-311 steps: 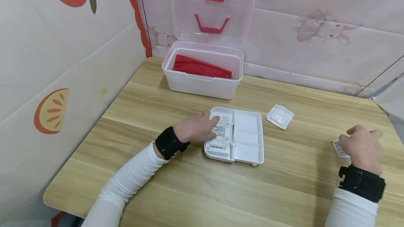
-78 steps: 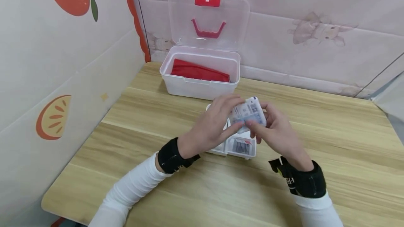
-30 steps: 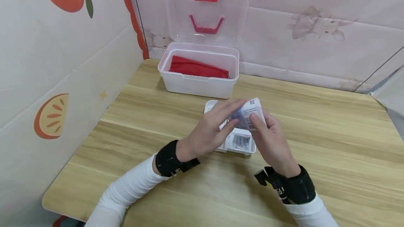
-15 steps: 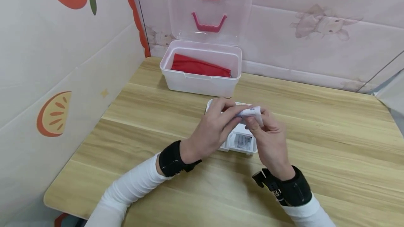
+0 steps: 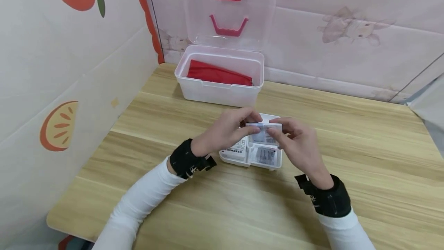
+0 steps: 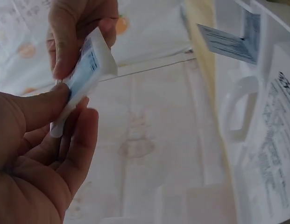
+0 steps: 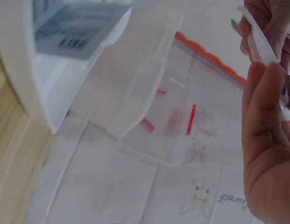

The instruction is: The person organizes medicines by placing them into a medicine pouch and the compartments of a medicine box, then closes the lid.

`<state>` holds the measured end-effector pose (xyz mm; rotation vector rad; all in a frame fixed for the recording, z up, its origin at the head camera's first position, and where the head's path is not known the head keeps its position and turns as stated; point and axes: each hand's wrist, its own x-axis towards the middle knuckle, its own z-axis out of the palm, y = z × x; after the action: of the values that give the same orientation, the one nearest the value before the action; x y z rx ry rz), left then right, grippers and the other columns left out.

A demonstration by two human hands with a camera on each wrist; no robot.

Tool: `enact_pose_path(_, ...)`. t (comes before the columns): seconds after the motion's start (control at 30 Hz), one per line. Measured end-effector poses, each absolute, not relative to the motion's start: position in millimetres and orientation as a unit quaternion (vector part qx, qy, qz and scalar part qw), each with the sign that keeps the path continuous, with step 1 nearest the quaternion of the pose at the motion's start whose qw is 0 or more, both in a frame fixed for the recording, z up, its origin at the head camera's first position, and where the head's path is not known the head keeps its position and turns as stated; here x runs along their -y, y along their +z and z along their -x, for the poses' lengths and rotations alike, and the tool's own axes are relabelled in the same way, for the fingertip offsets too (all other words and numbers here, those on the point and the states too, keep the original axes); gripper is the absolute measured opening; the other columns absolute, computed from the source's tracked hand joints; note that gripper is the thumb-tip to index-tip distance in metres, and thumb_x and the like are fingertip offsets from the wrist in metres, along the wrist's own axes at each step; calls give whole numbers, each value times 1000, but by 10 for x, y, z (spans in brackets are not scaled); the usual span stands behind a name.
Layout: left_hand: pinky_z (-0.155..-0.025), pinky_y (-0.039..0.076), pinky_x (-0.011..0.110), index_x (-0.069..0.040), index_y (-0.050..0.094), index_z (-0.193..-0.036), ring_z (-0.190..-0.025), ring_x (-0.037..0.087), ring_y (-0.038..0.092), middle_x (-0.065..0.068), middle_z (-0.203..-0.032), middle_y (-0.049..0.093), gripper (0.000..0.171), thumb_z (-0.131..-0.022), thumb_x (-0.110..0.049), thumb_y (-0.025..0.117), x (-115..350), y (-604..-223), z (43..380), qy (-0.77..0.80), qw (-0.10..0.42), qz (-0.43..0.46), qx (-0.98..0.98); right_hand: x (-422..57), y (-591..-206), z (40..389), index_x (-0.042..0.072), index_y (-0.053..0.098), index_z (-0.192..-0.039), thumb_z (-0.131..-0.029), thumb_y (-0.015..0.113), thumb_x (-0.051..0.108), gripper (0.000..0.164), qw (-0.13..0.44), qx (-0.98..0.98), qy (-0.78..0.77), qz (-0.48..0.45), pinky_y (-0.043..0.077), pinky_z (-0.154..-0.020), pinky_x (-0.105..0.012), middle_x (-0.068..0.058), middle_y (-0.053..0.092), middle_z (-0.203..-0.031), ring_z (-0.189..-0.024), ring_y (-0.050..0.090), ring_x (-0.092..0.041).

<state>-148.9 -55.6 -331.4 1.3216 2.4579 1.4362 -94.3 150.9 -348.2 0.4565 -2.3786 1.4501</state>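
Above the white compartment tray (image 5: 249, 160), both hands pinch a flat white-and-blue printed packet (image 5: 261, 137), folded over. My left hand (image 5: 224, 129) holds its left end, thumb on the near face. The right hand (image 5: 302, 145) grips the other end between thumb and fingers. The left wrist view shows the packet (image 6: 84, 77) edge-on between the hands. A white printed box (image 5: 236, 150) lies in the tray's left side. In its lower right compartment sits a small grey-and-white sachet (image 5: 266, 156). The hands and packet hide the tray's upper part.
Behind the tray stands a translucent plastic box (image 5: 220, 95) with a red pouch (image 5: 218, 73) inside. Its lid (image 5: 194, 14), with a pink handle and a red cross latch, is raised against the back wall. A printed wall panel (image 5: 69, 65) borders the wooden table (image 5: 364, 157) on the left.
Earlier, the right hand was at a small sachet on the table's right, and a white packet lay nearby. Since then both hands have taken hold of a packet, folded it, and lowered it toward the tray.
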Motion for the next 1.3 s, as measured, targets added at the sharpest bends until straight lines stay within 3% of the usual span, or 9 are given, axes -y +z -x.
enact_pose_path(0.1,-77,49,20,-2,64,-110,-86,12,57,5,-99,67,17,-94,-8,68,452,-3350,1642,447,46,-395,-801,-1587,-3538,1058,-3,72,-100,-92,70,9,14,156,862,468,-116,39,-45,-15,-12,71,-74,-54,53,-6)
enact_pose_path(0.2,-82,49,22,-3,61,-115,-94,15,58,7,-107,65,20,-96,-8,64,338,-3392,1805,434,81,-372,-816,-1646,-3626,1205,-5,71,-100,-97,65,17,23,144,866,473,-75,36,-45,-16,-16,72,-79,-53,54,-5)
enact_pose_path(0.37,-82,51,24,-3,57,-117,-99,19,60,10,-113,63,25,-94,-5,66,244,-3503,2055,452,139,-313,-823,-1693,-3754,1432,-7,69,-97,-99,61,27,34,104,858,502,-24,46,-49,-19,-21,71,-86,-59,59,-9)
enact_pose_path(0.57,-72,56,31,-4,59,-108,-84,21,65,10,-102,65,20,-91,-2,69,186,-3654,2282,456,172,-276,-828,-1779,-3830,1642,-5,70,-96,-101,59,25,32,49,897,439,-25,39,-52,-22,-13,63,-78,-66,50,-15)
enact_pose_path(0.67,-65,55,29,-3,59,-106,-77,21,65,10,-98,65,16,-92,-2,68,129,-3723,2341,426,180,-278,-842,-1826,-3892,1733,-5,68,-89,-101,58,20,30,27,907,417,-44,34,-50,-23,-6,53,-68,-61,45,-16)
enact_pose_path(0.8,-67,46,23,-1,63,-103,-81,17,56,10,-97,64,10,-94,-4,66,49,-3784,2374,353,173,-291,-872,-1864,-4017,1790,-3,64,-81,-102,57,19,31,21,923,378,-66,31,-49,-25,-1,44,-62,-57,41,-15)
enact_pose_path(0.87,-70,43,23,0,65,-103,-84,17,53,10,-97,64,9,-95,-5,65,20,-3802,2380,321,170,-297,-883,-1872,-4064,1793,-4,65,-84,-102,57,20,31,22,931,356,-76,33,-50,-27,-3,46,-63,-58,43,-17)
enact_pose_path(1.1,-78,44,26,-6,70,-99,-85,18,54,4,-89,63,8,-97,-10,63,-41,-3891,2398,169,126,-356,-910,-1853,-4126,1767,-3,64,-99,-104,52,25,31,3,962,255,-92,44,-72,-40,-20,55,-96,-90,50,-31)
enact_pose_path(1.3,-77,47,28,-7,69,-103,-82,18,55,4,-89,64,11,-97,-6,59,-100,-3915,2367,88,74,-392,-913,-1842,-4145,1729,-6,69,-103,-102,56,22,31,26,973,199,-110,47,-70,-40,-22,51,-104,-89,51,-31)
